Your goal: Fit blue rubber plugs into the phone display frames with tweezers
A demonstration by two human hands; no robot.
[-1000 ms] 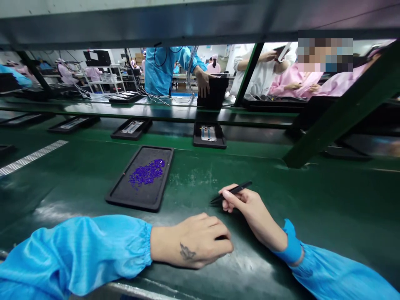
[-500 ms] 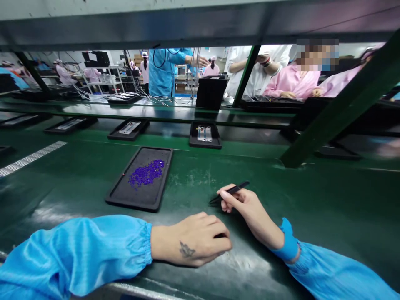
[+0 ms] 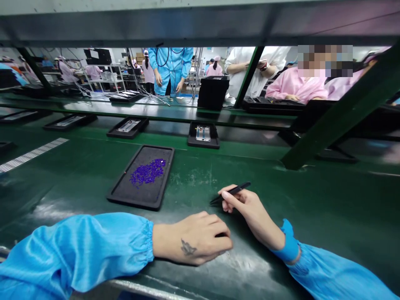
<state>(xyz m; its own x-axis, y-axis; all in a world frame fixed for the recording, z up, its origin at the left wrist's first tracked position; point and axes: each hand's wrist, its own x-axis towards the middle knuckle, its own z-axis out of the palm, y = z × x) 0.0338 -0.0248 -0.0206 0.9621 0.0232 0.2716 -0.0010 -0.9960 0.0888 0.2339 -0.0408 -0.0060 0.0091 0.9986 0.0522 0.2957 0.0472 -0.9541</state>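
Observation:
My right hand (image 3: 242, 204) holds black tweezers (image 3: 230, 193) in a pen-like grip, tips pointing left and down just above the green work surface (image 3: 200, 166). To its left, my left hand (image 3: 195, 238) rests palm down on the surface. Its fingers are curled in with the tips partly hidden, and no object shows in them. Beyond my left forearm lies a shallow black tray (image 3: 125, 196). Many tiny purple pieces (image 3: 148, 171) are spread loosely over its middle, with a small white bit among them. Neither hand touches the tray.
Farther back, several black trays, such as one near the centre (image 3: 214, 143), hold flat metallic parts. A slanted green post (image 3: 312, 139) stands at the right. A metal shelf (image 3: 187, 27) spans overhead. Co-workers in blue, white and pink stand or sit beyond.
Both my hands and the tweezers stay almost still. Trays in the back row have shifted slightly left. The co-worker in blue has turned and lowered their arms.

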